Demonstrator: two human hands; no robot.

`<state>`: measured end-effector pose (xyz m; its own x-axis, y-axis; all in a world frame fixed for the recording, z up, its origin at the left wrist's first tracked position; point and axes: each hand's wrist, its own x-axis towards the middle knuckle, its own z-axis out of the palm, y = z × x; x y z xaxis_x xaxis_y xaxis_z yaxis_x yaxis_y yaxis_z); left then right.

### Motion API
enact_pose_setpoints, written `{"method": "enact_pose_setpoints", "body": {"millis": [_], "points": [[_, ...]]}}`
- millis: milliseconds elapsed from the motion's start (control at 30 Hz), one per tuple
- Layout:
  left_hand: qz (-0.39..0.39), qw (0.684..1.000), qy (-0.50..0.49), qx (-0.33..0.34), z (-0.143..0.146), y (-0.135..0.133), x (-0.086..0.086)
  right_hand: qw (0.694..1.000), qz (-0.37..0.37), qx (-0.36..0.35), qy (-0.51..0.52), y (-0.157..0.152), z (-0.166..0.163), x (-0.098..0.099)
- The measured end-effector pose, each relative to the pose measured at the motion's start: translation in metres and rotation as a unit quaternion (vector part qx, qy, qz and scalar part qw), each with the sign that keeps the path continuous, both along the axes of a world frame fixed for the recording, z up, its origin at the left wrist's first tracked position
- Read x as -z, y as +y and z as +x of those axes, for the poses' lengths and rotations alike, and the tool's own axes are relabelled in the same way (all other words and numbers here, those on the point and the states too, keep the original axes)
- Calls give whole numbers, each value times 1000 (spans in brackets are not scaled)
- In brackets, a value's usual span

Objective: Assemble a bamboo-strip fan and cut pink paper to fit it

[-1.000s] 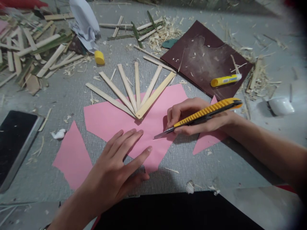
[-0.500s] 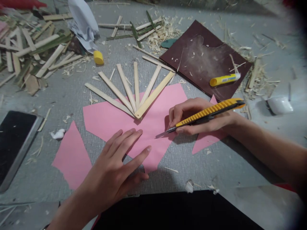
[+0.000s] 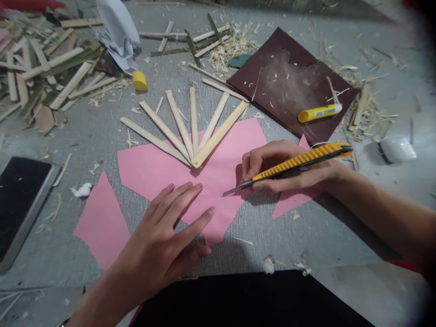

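Frame centre: pink paper (image 3: 226, 168) pressed by left hand (image 3: 166, 236), grip spread apart, presumably for steadiness; yellow cutter (image 3: 303, 159) clamped in right hand (image 3: 277, 149), tilted, presumably for control.

Bare hands (image 3: 163, 236) and forearms (image 3: 378, 202)

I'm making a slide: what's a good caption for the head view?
Left hand on pink paper, right hand holding a yellow utility knife, six wooden sticks fanned over the paper's far edge.

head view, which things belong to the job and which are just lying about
Likely in use:
yellow cutter, in the right hand
large pink sheet, under the left hand
fanned sticks

Apparently lying about:
phone
crumpled paper
scrap pile
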<state>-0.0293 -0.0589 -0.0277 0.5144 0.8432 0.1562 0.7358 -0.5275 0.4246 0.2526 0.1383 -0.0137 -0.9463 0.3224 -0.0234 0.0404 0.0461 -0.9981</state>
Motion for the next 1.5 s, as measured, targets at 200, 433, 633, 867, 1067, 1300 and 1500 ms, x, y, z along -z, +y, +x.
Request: {"method": "enact_pose_setpoints", "body": {"millis": [200, 433, 633, 867, 1067, 1300, 1500], "points": [[9, 1000, -9, -2, 0, 0, 2, 1000, 4, 2, 11, -1, 4, 3], [5, 1000, -5, 0, 1, 0, -1, 1000, 14, 0, 23, -2, 6, 5], [-6, 1000, 3, 2, 1, 1, -2, 1000, 11, 25, 4, -11, 8, 4], [-3, 1000, 14, -2, 3, 1, -3, 991, 23, 129, 38, -34, 15, 7], [6, 1000, 21, 7, 11, 3, -4, 993, 29, 109, 16, -33, 16, 7], [9, 1000, 18, 6, 12, 4, -2, 994, 33, 103, 22, -34, 13, 3], [10, 1000, 14, 8, 11, 3, -2, 994, 45, 100, 20, -34, 12, 2]]}}
